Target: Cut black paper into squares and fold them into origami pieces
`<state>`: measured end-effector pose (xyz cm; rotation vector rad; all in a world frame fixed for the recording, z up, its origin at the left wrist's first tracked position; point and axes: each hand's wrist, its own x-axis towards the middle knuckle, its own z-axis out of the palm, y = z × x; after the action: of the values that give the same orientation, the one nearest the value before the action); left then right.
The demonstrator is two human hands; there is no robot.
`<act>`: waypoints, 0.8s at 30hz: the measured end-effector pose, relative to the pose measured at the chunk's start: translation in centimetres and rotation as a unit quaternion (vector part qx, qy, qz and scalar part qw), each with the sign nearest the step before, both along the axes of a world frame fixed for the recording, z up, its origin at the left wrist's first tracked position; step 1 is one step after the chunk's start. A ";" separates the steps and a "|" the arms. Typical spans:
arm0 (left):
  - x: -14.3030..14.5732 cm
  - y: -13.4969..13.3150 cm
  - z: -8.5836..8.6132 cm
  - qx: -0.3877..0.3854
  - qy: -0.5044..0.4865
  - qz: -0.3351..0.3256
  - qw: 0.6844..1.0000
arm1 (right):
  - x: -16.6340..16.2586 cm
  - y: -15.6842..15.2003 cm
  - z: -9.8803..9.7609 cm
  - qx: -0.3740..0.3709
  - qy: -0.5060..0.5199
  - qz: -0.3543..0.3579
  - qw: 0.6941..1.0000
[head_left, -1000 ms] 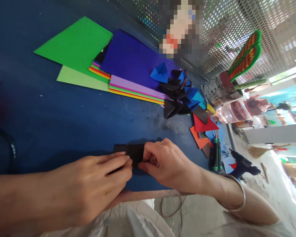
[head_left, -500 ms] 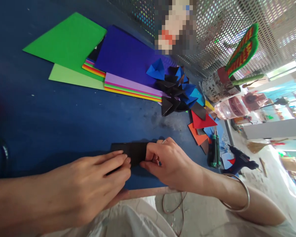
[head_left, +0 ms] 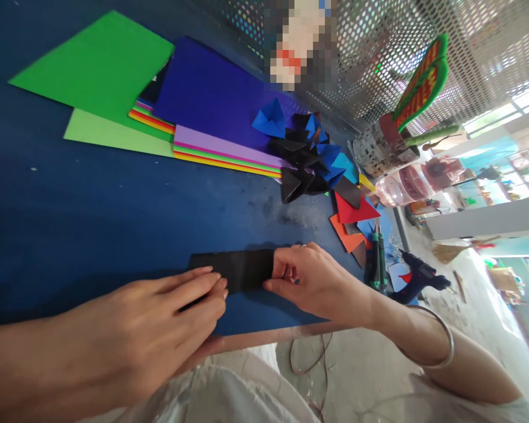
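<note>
A folded strip of black paper [head_left: 240, 268] lies on the blue table [head_left: 92, 200] near its front edge. My left hand [head_left: 158, 323] rests on the strip's left end, fingers stretched flat and pressing it down. My right hand [head_left: 311, 279] is curled, its fingertips pressed on the strip's right end. A ring shows on one right finger and a metal bangle [head_left: 436, 346] circles that wrist.
A stack of coloured sheets [head_left: 167, 111], green and purple on top, lies at the back. Folded blue and black paper pieces [head_left: 308, 158] and red-orange triangles [head_left: 350, 220] sit to the right. Beyond them are scissors [head_left: 376, 258], a glue gun [head_left: 417, 276], a plastic bottle [head_left: 401, 188] and a mesh wall [head_left: 379, 53].
My right hand has slid to the right along the black strip, so more of the strip shows between my hands. The left hand has stayed in place.
</note>
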<state>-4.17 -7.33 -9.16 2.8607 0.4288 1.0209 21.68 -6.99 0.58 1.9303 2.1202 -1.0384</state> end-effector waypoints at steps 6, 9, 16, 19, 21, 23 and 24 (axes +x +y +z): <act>-0.2 -0.3 -0.5 -0.014 -0.003 0.001 1.000 | 0.6 -0.1 0.3 -0.011 0.004 -0.030 0.999; -0.4 -0.3 -0.6 -0.013 0.005 0.003 1.000 | 0.7 -0.3 0.3 -0.012 0.008 -0.036 0.999; -0.3 0.6 0.1 0.014 0.014 -0.020 1.000 | 2.2 -0.8 0.2 -0.014 0.025 -0.058 0.998; 0.0 0.8 0.7 0.018 0.015 -0.015 1.000 | 2.0 -1.0 0.3 0.024 0.084 -0.067 0.994; 0.1 1.0 1.2 0.026 0.015 -0.012 0.999 | 1.2 -0.9 0.1 0.055 0.138 -0.051 0.988; 0.1 1.1 1.7 0.044 0.031 -0.009 0.998 | 0.2 -0.5 -0.4 0.072 0.162 -0.017 0.984; 0.1 1.2 1.9 0.056 0.043 -0.012 0.997 | -0.4 -0.2 -0.8 0.075 0.164 0.002 0.984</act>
<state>-4.12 -6.11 -7.27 3.0087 0.3523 0.9508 21.30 -7.20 -0.19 1.9295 2.4361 -1.3095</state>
